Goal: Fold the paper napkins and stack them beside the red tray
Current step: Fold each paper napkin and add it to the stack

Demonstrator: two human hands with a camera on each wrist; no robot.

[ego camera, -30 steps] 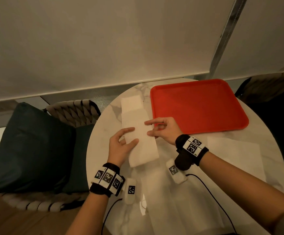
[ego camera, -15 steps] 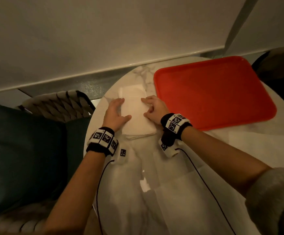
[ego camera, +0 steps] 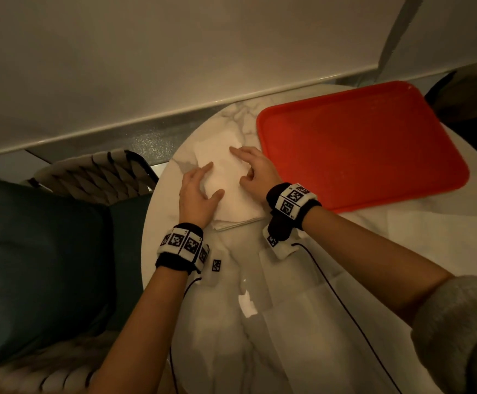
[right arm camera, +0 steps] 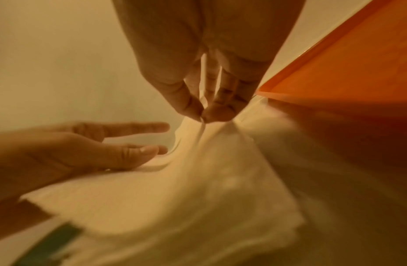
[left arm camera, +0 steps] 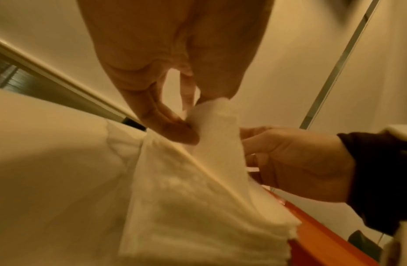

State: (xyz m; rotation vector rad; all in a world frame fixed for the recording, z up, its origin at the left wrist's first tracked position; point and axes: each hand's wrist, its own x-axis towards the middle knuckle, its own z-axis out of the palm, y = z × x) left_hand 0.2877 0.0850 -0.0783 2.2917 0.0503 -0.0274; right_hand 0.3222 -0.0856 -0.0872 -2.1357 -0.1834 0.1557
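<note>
Both hands, left (ego camera: 200,194) and right (ego camera: 255,172), pinch the top napkin (ego camera: 225,177): light, limp, tear-prone paper, best gripped at its edges.

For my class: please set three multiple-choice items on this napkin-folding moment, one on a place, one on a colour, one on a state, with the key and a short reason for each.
1. Where does the stack of folded napkins lie?
A. Inside the tray
B. On the table, left of the tray
C. On the chair

2. What colour is the tray?
A. Red
B. Blue
C. Green

3. What is the right hand doing?
A. Hanging idle off the table
B. Gripping the tray rim
C. Pinching the top napkin

Key: 1 B, the head view shows the stack on marble beside the tray's left edge. 2 A, plainly red. 3 C, the right wrist view shows fingertips pinching paper.
</note>
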